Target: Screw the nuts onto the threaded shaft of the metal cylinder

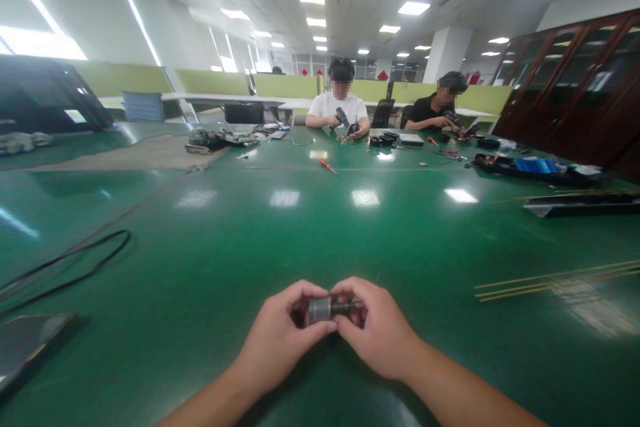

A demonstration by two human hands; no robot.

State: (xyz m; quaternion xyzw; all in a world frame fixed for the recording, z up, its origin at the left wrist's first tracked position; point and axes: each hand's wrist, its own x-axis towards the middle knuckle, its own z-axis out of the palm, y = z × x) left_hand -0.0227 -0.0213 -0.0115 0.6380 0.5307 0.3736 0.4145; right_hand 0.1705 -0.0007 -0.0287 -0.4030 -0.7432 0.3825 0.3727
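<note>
Between my hands, low in the middle of the head view, is a small grey metal cylinder with a thinner dark shaft, perhaps a small motor; its exact kind is unclear. My left hand wraps round the thick cylinder end, with thumb below and fingers above. My right hand is closed round the thin shaft end on the right. The two thumbs nearly meet under the part. It lies sideways, just above the green tabletop. My palms hide both of its ends.
A black cable loops at left, above a flat dark device. Thin brass-coloured rods and a black channel lie at right. Farther off are a red screwdriver and two people handling dark tools.
</note>
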